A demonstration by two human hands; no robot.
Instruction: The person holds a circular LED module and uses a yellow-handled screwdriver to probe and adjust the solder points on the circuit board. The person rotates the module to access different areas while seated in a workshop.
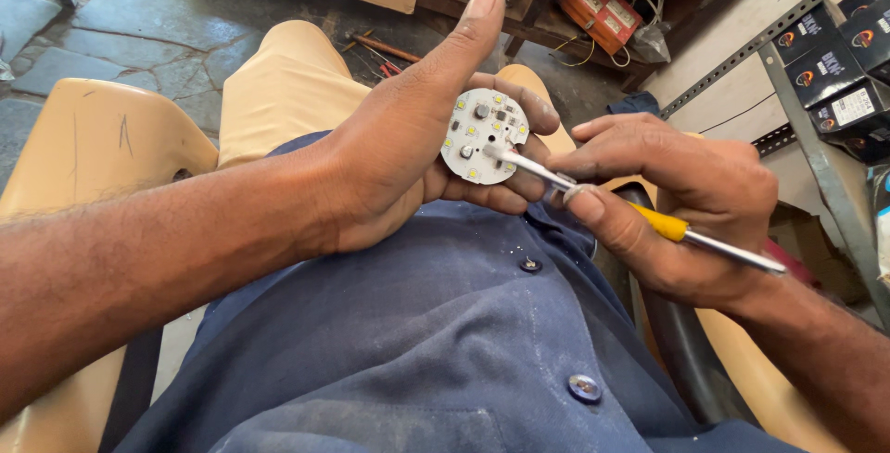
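Note:
My left hand (408, 138) holds a small round white circuit board (482, 135) dotted with yellow light chips, fingers curled behind it and thumb pointing up. My right hand (677, 203) grips a thin metal tool with a yellow band (660, 223). The tool's tip (491, 150) touches the board's face near its middle. Both hands hover over my lap, above a blue buttoned shirt (445, 323).
I sit in a tan plastic chair (83, 147) with tan trousers (278, 91) stretched over a stone floor (139, 17). An orange box with wires (598, 8) lies ahead. A slotted metal rack (816, 138) with dark boxes (830, 63) stands at right.

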